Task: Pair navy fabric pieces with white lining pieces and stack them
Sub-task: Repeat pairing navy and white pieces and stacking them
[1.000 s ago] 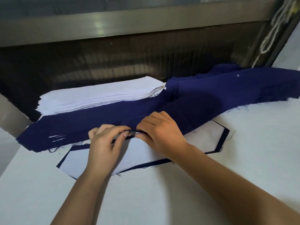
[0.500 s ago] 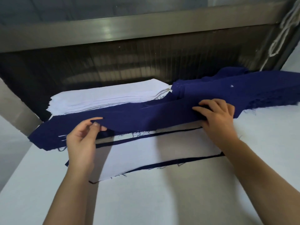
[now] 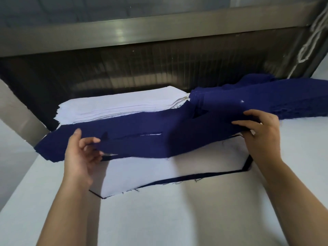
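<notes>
**Behind the white worktable**

From my station I saw a broad white table [image 3: 177,219] filling the lower view, evenly lit. Along its far edge ran a dark ribbed panel [image 3: 142,71] that caught pale reflections. Above it a grey metal beam [image 3: 159,31] crossed the frame, carrying one bright glare spot. A grey slanted post [image 3: 19,110] stood at the left, and a white cord [image 3: 314,31] hung at the upper right.

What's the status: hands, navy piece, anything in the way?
Left hand and right hand both grip the navy piece. Piece held above the white lining piece. White lining pile sits behind; no blocker seen.
</notes>
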Demonstrator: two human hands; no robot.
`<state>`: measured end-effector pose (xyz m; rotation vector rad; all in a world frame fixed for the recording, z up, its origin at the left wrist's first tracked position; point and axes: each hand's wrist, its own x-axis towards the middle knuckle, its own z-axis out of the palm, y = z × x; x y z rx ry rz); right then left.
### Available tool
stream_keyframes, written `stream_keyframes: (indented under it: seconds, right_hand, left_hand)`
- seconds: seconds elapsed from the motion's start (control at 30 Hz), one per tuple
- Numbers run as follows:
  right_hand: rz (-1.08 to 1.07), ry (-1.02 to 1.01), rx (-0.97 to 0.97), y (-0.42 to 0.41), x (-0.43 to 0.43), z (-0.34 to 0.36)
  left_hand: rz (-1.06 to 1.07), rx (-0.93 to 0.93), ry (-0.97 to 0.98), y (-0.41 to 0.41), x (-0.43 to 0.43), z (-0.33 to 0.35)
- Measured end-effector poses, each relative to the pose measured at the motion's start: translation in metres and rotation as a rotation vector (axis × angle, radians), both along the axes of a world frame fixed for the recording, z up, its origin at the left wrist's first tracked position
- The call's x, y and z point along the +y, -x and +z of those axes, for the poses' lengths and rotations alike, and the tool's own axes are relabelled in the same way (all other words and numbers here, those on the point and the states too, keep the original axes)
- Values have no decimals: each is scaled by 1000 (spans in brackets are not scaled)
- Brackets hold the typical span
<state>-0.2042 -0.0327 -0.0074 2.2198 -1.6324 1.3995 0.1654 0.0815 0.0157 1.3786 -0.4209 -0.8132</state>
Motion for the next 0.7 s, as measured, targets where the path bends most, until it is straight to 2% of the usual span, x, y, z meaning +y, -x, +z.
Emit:
stream_keyframes:
  seconds: [0.2, 0.33, 0.4, 0.57, 0.7]
  right_hand:
    - [127, -114, 28, -4, 1, -2]
    - [157, -88, 54, -3, 0, 0]
    - [103, -41, 60, -3, 0, 1]
    - [-123, -170, -163, -4, 3, 0]
    - [-96, -230, -328, -3, 1, 1]
  left_hand:
    - [-41, -194, -168, -5, 3, -5]
    - [-23, -272, -134, -6, 5, -6]
    - [-7, -311, -98, -8, 5, -7]
    - [-11, -352, -61, -12, 5, -10]
    - [-47, -353, -68, -10, 4, -11]
